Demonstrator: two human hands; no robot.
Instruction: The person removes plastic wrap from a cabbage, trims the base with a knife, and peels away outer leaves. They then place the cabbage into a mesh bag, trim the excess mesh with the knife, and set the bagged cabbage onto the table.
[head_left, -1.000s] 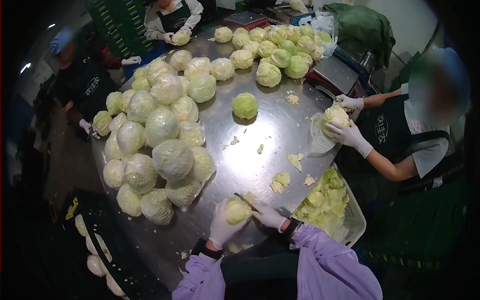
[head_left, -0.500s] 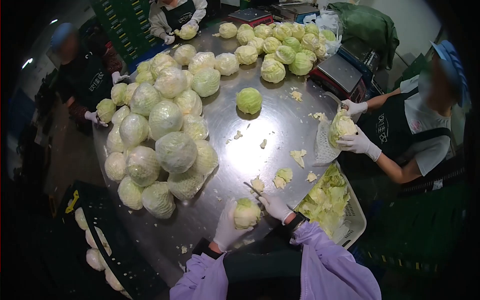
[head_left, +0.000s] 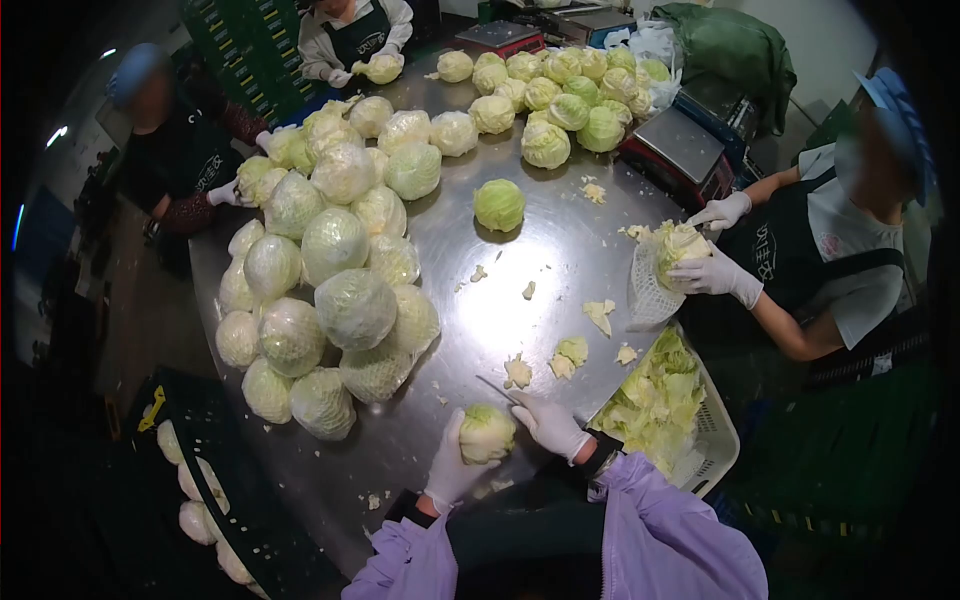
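At the near edge of the metal table (head_left: pixel 470 345), my gloved left hand (head_left: pixel 452 462) holds a cabbage (head_left: pixel 486 434) from its left side. The cabbage's pale, trimmed side faces me. In my gloved right hand (head_left: pixel 549 424) is a knife (head_left: pixel 494 387), its thin blade pointing up and left, just above the cabbage and apart from it. Beyond the blade lie a small scrap of leaf (head_left: pixel 518 371) and a larger loose leaf (head_left: pixel 568 356). A whole green cabbage (head_left: pixel 499 205) stands farther off at mid-table.
Wrapped cabbages (head_left: pixel 354 308) are piled on the left, unwrapped ones (head_left: pixel 569 111) at the back. A white basket (head_left: pixel 722 440) of leaves stands right; a dark crate (head_left: pixel 215 470) stands left. Scales (head_left: pixel 678 145) sit at the right edge. Three co-workers handle cabbages around the table.
My right hand and the knife have shifted slightly left and up. The cabbage in my left hand has turned a little. The left co-worker's hands have moved onto the pile.
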